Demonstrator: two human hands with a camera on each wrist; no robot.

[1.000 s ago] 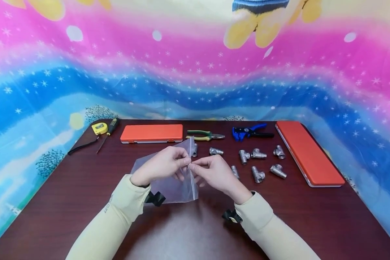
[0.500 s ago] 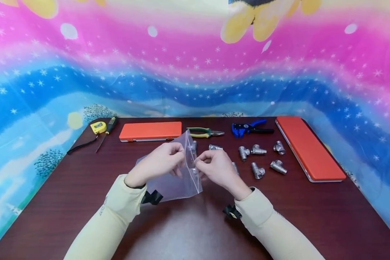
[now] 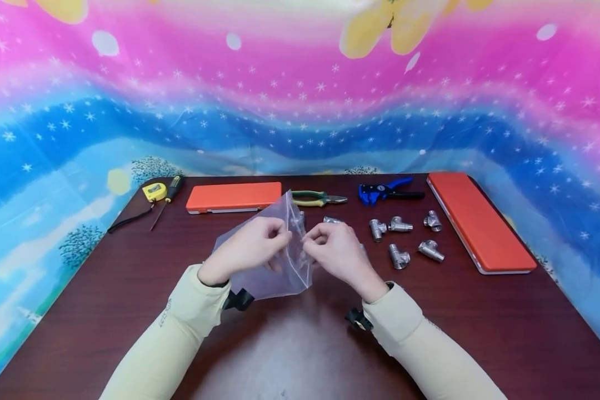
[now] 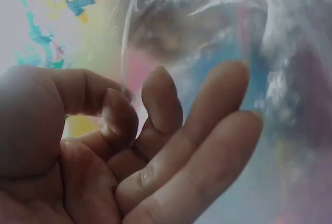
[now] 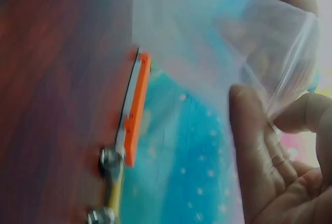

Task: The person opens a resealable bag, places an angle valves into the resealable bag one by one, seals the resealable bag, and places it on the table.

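Midair, thin crinkly clear plastic bag (image 3: 275,261) pinched at its rim by left hand (image 3: 252,247) and right hand (image 3: 332,250).

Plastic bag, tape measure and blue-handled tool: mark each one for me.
plastic bag (image 3: 260,278): head view, on its clear lower panel below the hands.
tape measure (image 3: 154,191): head view, middle of its yellow case.
blue-handled tool (image 3: 375,193): head view, on its blue body.

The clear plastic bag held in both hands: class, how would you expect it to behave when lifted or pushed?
Probably floppy: the clear plastic bag wrinkles and sags below where the left hand and right hand pinch its top edge. Likely very light, since fingertip pinches alone hold it above the table. Its smooth, glossy film may be slippery.
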